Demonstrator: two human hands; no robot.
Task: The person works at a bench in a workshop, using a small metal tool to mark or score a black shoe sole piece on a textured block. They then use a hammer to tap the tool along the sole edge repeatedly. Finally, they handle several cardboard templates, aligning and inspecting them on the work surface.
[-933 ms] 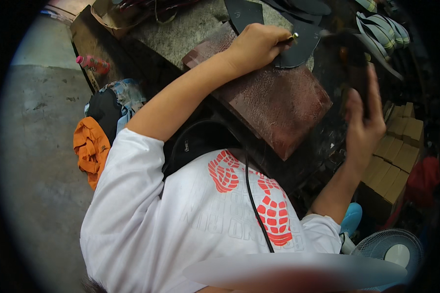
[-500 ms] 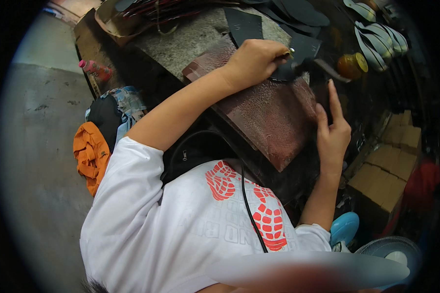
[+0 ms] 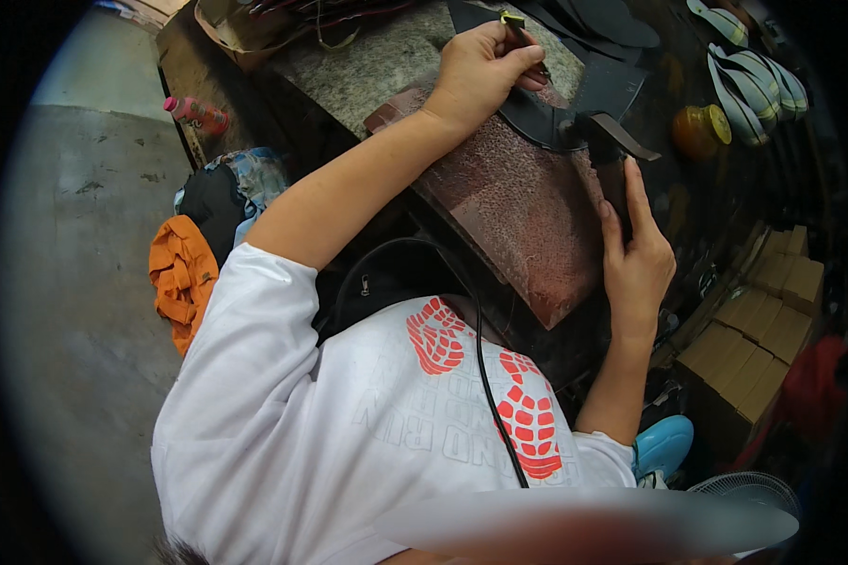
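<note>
My left hand (image 3: 488, 77) is closed around a slim pen-like tool (image 3: 514, 30) with a yellow-green end; its dark lower end shows below my fingers. Beneath it lies a curved black sheet piece (image 3: 537, 128), on a worn reddish-brown board (image 3: 528, 212). My right hand (image 3: 639, 259) is at the board's right edge, with the thumb and forefinger on either side of a bent black piece (image 3: 609, 160). From the top of that piece a narrow dark strip (image 3: 629, 137) sticks out to the right. Whether the black parts are joined, I cannot tell.
A grey stone slab (image 3: 367, 80) lies beyond the board, with flat black pieces (image 3: 598, 24) at the back. An amber jar (image 3: 695, 132) and several pale curved pieces (image 3: 744, 85) stand at the right. Cartons (image 3: 744, 344) are at lower right; a pink bottle (image 3: 198, 115) is at left.
My left hand has risen away from the black piece, and the tool now points upward from my grip. The dark strip by my right hand, blurred before, is now sharp. The whole view has shifted slightly.
</note>
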